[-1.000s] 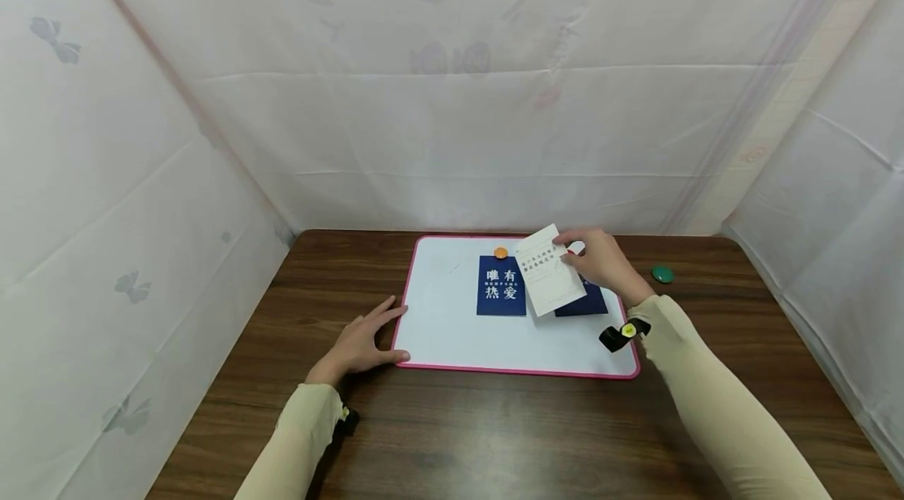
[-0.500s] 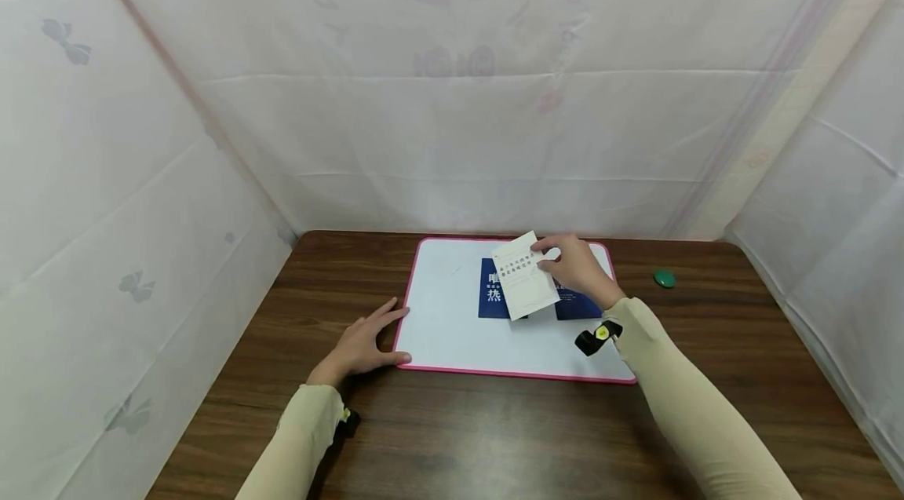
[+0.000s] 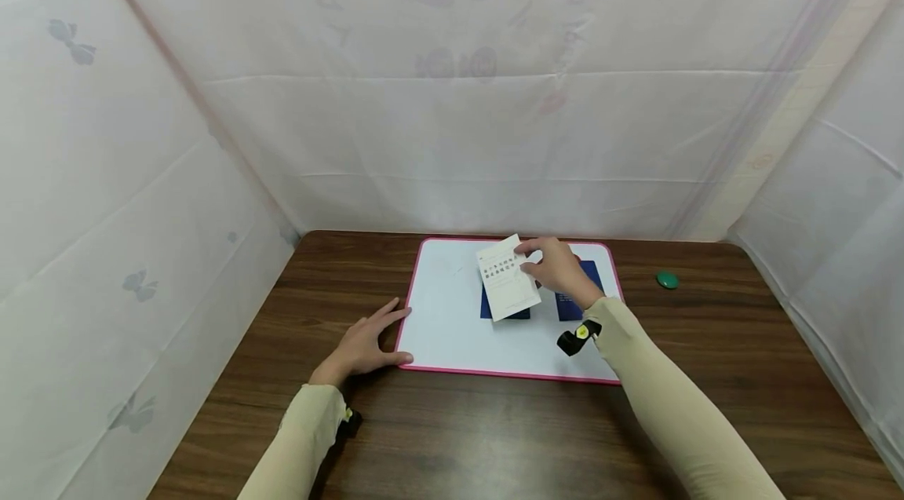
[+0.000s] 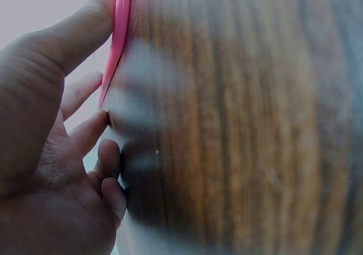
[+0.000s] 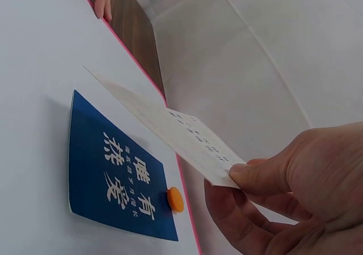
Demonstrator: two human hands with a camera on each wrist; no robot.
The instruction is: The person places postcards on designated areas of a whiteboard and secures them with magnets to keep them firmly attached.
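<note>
A white board with a pink rim [image 3: 438, 327] lies on the brown table. My right hand [image 3: 554, 268] pinches a white card with printed lines [image 3: 507, 288] by its top corner and holds it above the board, over a blue card [image 3: 519, 313]. The right wrist view shows the white card [image 5: 170, 127] tilted above that blue card [image 5: 113, 175], which an orange round magnet [image 5: 175, 199] pins. A second blue card [image 3: 568, 304] lies to the right, partly behind my wrist. My left hand [image 3: 363, 343] rests flat at the board's left corner, its fingers [image 4: 85, 34] touching the pink rim [image 4: 119, 34].
A green round magnet [image 3: 667, 279] sits alone on the wooden table [image 3: 494, 437] at the far right. White sheeting [image 3: 452, 92] closes off the back and both sides.
My right hand has carried the white card leftward, from over the right blue card to over the left one, now hiding the orange magnet in the head view. The left hand stayed put.
</note>
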